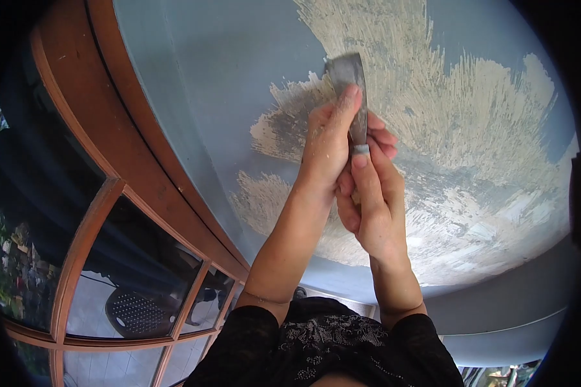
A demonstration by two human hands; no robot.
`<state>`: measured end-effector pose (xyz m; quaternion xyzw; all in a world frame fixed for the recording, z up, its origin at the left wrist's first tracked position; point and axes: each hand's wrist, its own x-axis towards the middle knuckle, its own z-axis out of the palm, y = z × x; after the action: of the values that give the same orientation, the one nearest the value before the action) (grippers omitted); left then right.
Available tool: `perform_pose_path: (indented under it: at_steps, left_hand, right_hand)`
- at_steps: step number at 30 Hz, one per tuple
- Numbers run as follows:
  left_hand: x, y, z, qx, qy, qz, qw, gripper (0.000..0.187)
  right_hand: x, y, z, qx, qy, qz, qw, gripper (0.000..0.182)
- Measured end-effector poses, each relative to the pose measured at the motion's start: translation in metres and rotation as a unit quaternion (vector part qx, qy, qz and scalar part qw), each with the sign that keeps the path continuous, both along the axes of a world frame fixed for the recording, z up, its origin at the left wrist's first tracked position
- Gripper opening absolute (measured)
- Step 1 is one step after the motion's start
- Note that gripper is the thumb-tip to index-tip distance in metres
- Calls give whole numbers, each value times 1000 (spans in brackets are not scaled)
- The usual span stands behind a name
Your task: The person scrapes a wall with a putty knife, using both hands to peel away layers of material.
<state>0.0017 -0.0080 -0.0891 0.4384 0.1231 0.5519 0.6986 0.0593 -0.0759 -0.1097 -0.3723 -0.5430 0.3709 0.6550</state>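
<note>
A putty knife [348,69] with a wide, worn metal blade points up in front of the blue wall [232,84]. My left hand [328,138] is closed on the blade, with its thumb along the flat side and its fingertips showing past the far edge. Lower down, my right hand [376,206] wraps around the handle, its thumb near the collar. Most of the handle is hidden by my fingers. Behind the blade lies a scraped patch [400,77] of beige and grey streaks. Pale specks of dust cling to my left hand and forearm.
To the left stands a brown wooden frame [113,187] with glass panes, close to my left arm. A dark perforated chair back [139,313] shows in one pane. The scraped area continues downward to whiter streaks [458,226] at the right.
</note>
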Motion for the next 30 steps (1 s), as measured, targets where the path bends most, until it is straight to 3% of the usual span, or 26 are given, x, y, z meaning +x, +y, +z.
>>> perform_pose_path:
  at_steps: [19,25,30]
  left_hand:
    - [-3,11,15,-3,-16,23,1000,46]
    - [-5,4,5,-10,0,-16,1000,45]
    - [-6,13,15,4,-18,19,1000,45]
  right_hand:
    - [-7,14,8,34,-18,-22,999,20]
    - [-9,-1,3,13,-7,-18,1000,20]
    - [-12,16,12,30,-22,-31,999,20]
